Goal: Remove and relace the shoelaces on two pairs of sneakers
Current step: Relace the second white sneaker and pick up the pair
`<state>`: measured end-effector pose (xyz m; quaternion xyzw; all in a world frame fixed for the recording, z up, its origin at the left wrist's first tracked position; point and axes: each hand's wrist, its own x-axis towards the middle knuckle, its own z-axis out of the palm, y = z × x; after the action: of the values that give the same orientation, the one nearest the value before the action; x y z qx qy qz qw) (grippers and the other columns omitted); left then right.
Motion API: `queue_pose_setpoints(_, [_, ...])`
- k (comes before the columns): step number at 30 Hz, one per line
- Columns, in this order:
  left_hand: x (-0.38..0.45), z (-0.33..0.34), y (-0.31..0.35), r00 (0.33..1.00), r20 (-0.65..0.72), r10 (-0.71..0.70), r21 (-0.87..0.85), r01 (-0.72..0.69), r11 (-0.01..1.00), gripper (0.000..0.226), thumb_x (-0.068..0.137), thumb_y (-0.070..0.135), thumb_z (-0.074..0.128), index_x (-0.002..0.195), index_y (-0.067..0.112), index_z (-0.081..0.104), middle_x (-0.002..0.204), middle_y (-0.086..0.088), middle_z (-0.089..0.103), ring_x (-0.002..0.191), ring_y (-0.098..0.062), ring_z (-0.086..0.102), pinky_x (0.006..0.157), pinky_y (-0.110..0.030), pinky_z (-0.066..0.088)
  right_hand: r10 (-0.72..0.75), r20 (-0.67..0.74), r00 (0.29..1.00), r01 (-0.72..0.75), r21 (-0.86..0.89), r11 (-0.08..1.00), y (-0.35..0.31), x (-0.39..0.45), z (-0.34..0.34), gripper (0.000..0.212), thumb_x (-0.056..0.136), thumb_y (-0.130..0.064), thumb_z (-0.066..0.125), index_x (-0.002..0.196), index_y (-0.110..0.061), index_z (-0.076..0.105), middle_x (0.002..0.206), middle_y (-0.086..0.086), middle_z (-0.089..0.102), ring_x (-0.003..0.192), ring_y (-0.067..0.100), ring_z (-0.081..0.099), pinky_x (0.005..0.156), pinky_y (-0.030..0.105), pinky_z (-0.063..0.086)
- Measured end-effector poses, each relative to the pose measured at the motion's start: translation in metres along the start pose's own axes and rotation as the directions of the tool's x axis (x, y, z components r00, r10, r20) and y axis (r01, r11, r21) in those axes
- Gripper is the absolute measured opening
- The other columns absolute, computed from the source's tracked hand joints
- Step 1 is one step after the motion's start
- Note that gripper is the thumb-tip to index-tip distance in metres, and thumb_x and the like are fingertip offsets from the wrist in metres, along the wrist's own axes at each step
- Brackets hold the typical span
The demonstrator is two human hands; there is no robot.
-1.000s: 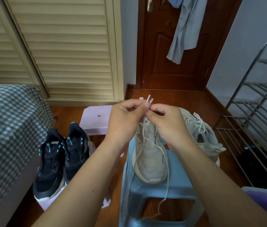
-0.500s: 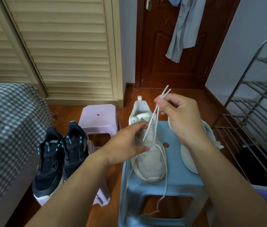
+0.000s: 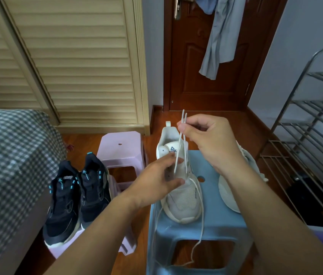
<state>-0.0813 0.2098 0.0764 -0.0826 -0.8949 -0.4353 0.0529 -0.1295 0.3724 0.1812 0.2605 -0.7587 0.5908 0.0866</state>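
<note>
On the blue stool [image 3: 212, 225] I find bare room near the white sneaker's [image 3: 182, 197] toe and between it and the second white sneaker [image 3: 228, 191] on its right. My left hand [image 3: 156, 181] blocks its left side, and taut lace ends [image 3: 180, 147] rise over its tongue. Farther left the black sneakers [image 3: 77, 195] crowd the pink stool [image 3: 121, 147]; a metal rack [image 3: 315, 135] closes the right.

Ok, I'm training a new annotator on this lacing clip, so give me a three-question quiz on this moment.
1. True or false: the right hand pinches both ends of the white lace.
2. The white sneaker being laced stands on: A) the pink stool B) the blue stool C) the bed.
3. What does the left hand rest on?

Key: 1 true; 2 B; 3 the white sneaker.
</note>
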Motion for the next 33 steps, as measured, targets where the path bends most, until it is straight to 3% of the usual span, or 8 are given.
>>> queue_pose_setpoints(5, [0.0,0.006,-0.008,0.999,0.034,-0.01,0.099,0.007,0.995,0.066,0.081,0.05,0.08,0.139,0.038,0.051,0.154,0.015,0.042,0.141,-0.005,0.041,0.115,-0.038,0.042,0.068,0.011,0.998,-0.068,-0.016,0.998,-0.008,0.006,-0.001,0.006,0.089,-0.019,0.075,0.09,-0.017,0.08,0.073,-0.013,0.072,0.07,-0.003,0.063,0.064,0.009,0.048])
queue_pose_setpoints(8, [-0.001,0.01,-0.008,0.999,0.035,-0.006,0.146,0.001,0.989,0.072,0.078,0.045,0.085,0.139,0.035,0.048,0.161,0.016,0.031,0.145,-0.003,0.033,0.12,-0.031,0.034,0.067,-0.008,0.998,-0.068,-0.047,0.997,-0.015,0.008,-0.003,0.004,0.088,-0.021,0.075,0.089,-0.02,0.08,0.068,-0.017,0.07,0.065,-0.004,0.062,0.062,0.01,0.048])
queue_pose_setpoints(11, [-0.007,0.012,-0.005,0.999,0.046,-0.013,0.159,0.006,0.987,0.069,0.08,0.042,0.084,0.138,0.035,0.047,0.163,0.018,0.023,0.145,-0.001,0.031,0.119,-0.025,0.031,0.057,-0.024,0.998,-0.058,-0.037,0.998,-0.03,0.011,-0.006,0.005,0.089,-0.021,0.075,0.085,-0.022,0.078,0.066,-0.004,0.07,0.058,0.002,0.058,0.063,0.019,0.052])
queue_pose_setpoints(16, [-0.015,0.011,0.004,0.997,0.06,-0.057,0.081,0.053,0.995,0.063,0.083,0.041,0.081,0.134,0.042,0.045,0.153,0.031,0.025,0.139,0.002,0.034,0.114,-0.026,0.039,-0.046,-0.1,0.994,0.053,0.063,0.997,-0.089,0.035,-0.021,0.01,0.092,-0.021,0.071,0.085,-0.027,0.075,0.073,0.002,0.071,0.062,0.004,0.061,0.064,0.012,0.053])
queue_pose_setpoints(22, [-0.018,0.012,0.01,0.996,0.015,-0.093,-0.068,0.094,0.993,0.067,0.083,0.029,0.082,0.131,0.054,0.042,0.138,0.033,0.047,0.127,0.008,0.048,0.109,-0.029,0.047,-0.076,-0.05,0.996,0.078,0.047,0.996,-0.112,0.048,-0.025,0.006,0.092,-0.02,0.073,0.088,-0.019,0.078,0.081,0.012,0.072,0.067,0.009,0.063,0.071,0.024,0.058])
queue_pose_setpoints(27, [-0.019,0.016,0.007,0.996,0.002,-0.093,-0.107,0.093,0.99,0.067,0.085,0.027,0.08,0.129,0.058,0.041,0.138,0.024,0.051,0.129,-0.002,0.051,0.107,-0.029,0.049,-0.072,-0.044,0.996,0.075,0.067,0.995,-0.112,0.048,-0.029,0.008,0.092,-0.017,0.072,0.097,-0.018,0.078,0.088,0.006,0.075,0.073,0.01,0.065,0.072,0.023,0.059])
queue_pose_setpoints(33, [-0.021,0.017,0.006,0.995,0.022,-0.095,-0.112,0.097,0.989,0.067,0.086,0.029,0.078,0.133,0.056,0.039,0.141,0.024,0.049,0.129,-0.001,0.051,0.107,-0.032,0.05,-0.143,-0.02,0.989,0.137,-0.185,0.973,-0.123,0.052,-0.033,0.015,0.092,-0.022,0.072,0.105,-0.02,0.079,0.084,-0.015,0.071,0.068,-0.006,0.062,0.069,0.015,0.052])
